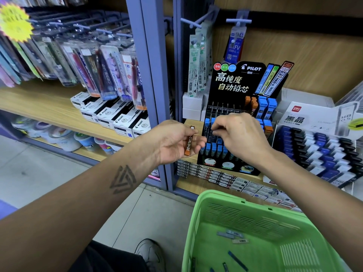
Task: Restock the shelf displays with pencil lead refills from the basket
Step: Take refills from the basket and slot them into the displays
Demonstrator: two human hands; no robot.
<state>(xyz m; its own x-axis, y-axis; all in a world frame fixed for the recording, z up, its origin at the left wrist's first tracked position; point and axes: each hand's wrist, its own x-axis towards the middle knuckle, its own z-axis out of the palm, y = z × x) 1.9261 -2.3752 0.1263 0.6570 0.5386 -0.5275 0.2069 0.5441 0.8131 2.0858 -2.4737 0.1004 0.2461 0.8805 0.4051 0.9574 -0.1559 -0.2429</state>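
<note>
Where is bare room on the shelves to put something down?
Bare wood lies on the left wooden shelf, left of the white Pilot boxes. Around the black Pilot lead display it is crowded; small flat boxes cover the shelf front.

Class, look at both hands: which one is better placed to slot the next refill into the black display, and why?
Probably the right hand: its fingertips are already at the blue-capped slots of the black Pilot display. The left hand hangs beside the display, holding an orange refill.

I'm looking at a stationery shop: wooden shelves [49, 107] carry boxed pens, hook-hung packs [110, 73], a Pilot lead display [235, 83].
</note>
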